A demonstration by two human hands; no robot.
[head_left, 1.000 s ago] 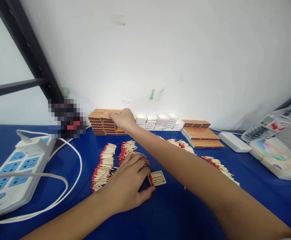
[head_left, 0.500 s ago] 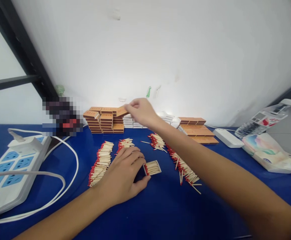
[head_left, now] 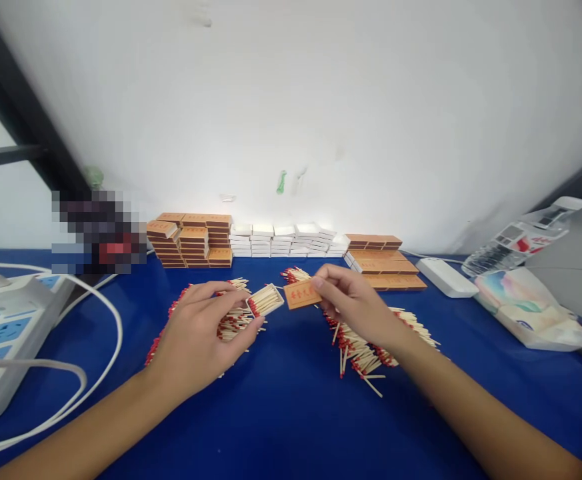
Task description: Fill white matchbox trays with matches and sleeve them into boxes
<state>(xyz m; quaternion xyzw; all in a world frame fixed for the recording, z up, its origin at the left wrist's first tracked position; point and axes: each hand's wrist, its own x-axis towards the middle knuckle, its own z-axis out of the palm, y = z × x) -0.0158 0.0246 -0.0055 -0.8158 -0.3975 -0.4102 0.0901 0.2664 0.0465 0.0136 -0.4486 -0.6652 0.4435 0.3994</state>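
Between the thumb and fingers of my left hand (head_left: 205, 333) is a white matchbox tray (head_left: 277, 308) filled with red-tipped matches (head_left: 265, 300), lifted off the table and tilted. My right hand (head_left: 353, 300) pinches an orange matchbox sleeve (head_left: 301, 294) by its right end. The sleeve faces the tray's right end, with a small gap between them. Loose matches (head_left: 235, 327) lie under and behind my left hand. Another spread of matches (head_left: 358, 347) lies below my right hand and wrist.
Along the wall stand stacked orange matchboxes (head_left: 193, 241), white trays (head_left: 283, 241) and more orange boxes (head_left: 383, 263). A power strip (head_left: 1, 340) with white cables is at left. A white adapter (head_left: 445, 277), tissue pack (head_left: 531, 307) and plastic bottle (head_left: 521, 237) are at right.
My right hand has brought the orange sleeve from the left stack down towards the front. My left hand has raised the filled tray from the table and shifted left in view.
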